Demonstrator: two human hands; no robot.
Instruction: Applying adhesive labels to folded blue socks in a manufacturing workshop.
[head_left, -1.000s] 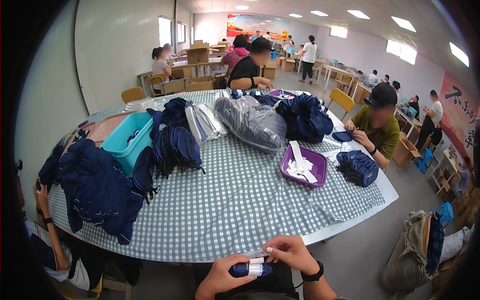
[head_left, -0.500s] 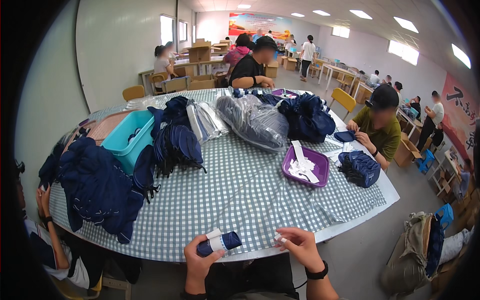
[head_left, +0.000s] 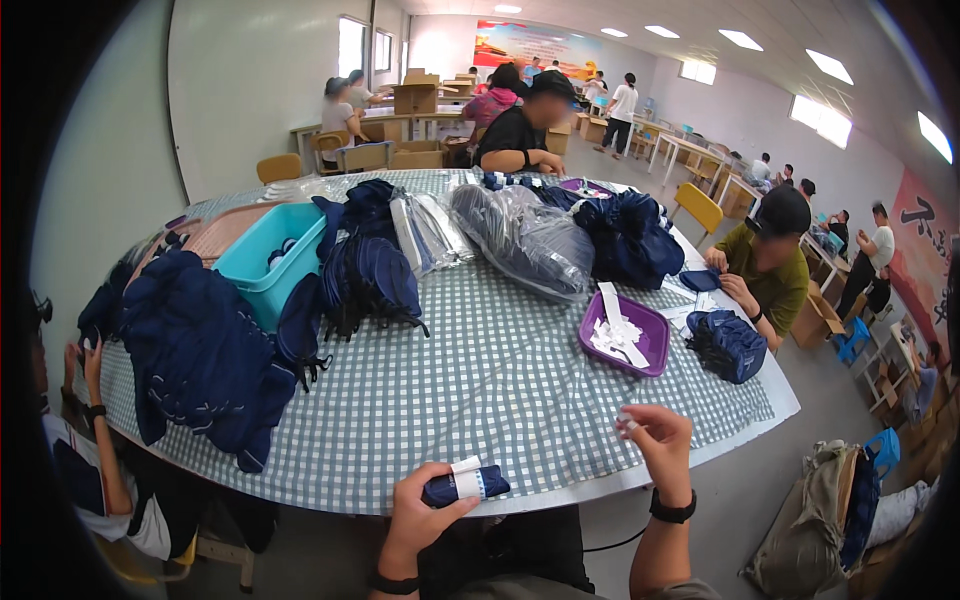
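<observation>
Bright, even light all around us here, white ceiling lights (head_left: 741,39) and washed-out windows (head_left: 821,121) glaring, small glints on the clear plastic bag (head_left: 525,240), deeper shadow under the checkered table (head_left: 480,370), walls (head_left: 260,80) bending toward black corners, the far poster (head_left: 535,47) soft

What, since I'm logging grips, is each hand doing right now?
Left hand: closed around a rolled navy bundle with a white band.
Right hand: fingers curled, white bits at tips; cannot tell if holding.
</observation>
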